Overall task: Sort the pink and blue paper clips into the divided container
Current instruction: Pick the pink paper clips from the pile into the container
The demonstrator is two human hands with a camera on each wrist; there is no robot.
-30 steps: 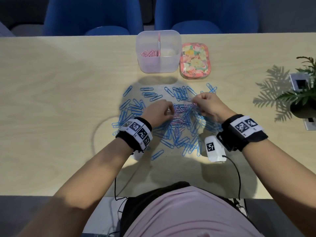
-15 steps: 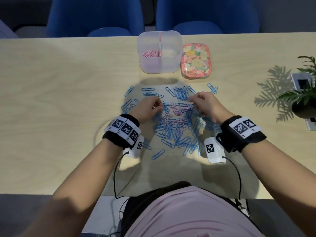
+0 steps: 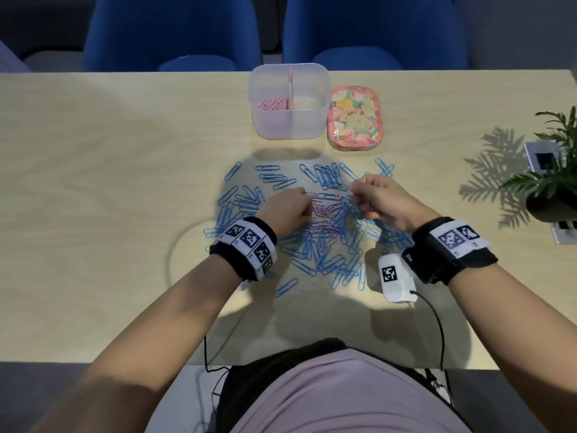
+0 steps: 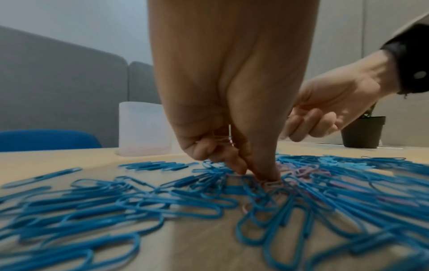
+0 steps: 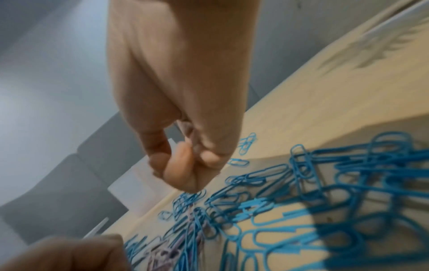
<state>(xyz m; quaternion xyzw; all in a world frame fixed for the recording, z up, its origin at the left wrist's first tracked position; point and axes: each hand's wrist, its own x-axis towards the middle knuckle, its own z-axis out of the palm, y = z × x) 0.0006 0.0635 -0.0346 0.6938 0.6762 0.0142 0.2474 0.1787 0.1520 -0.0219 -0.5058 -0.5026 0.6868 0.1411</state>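
Note:
Blue paper clips [image 3: 327,257] lie scattered on the table, with a small clump of pink paper clips [image 3: 326,210] in their middle. My left hand [image 3: 307,200] holds several pink paper clips [image 4: 223,140] curled in its palm, and its fingertips [image 4: 267,176] pinch another pink one on the pile. My right hand [image 3: 356,195] hovers just right of the clump with thumb and fingers [image 5: 183,161] pinched together, seemingly on a thin pink clip; that view is blurred. The clear divided container [image 3: 324,89] stands behind, with pink clips [image 3: 271,104] in its left half.
A floral tin [image 3: 354,117] sits right of the container. A potted plant [image 3: 549,189] and a socket plate [image 3: 543,157] stand at the right edge. Blue chairs [image 3: 175,32] line the far side. Wrist cables [image 3: 437,323] trail off the near edge.
My left hand drew away to the left half a second ago and has come back onto the pink clump. The right hand has stayed almost still.

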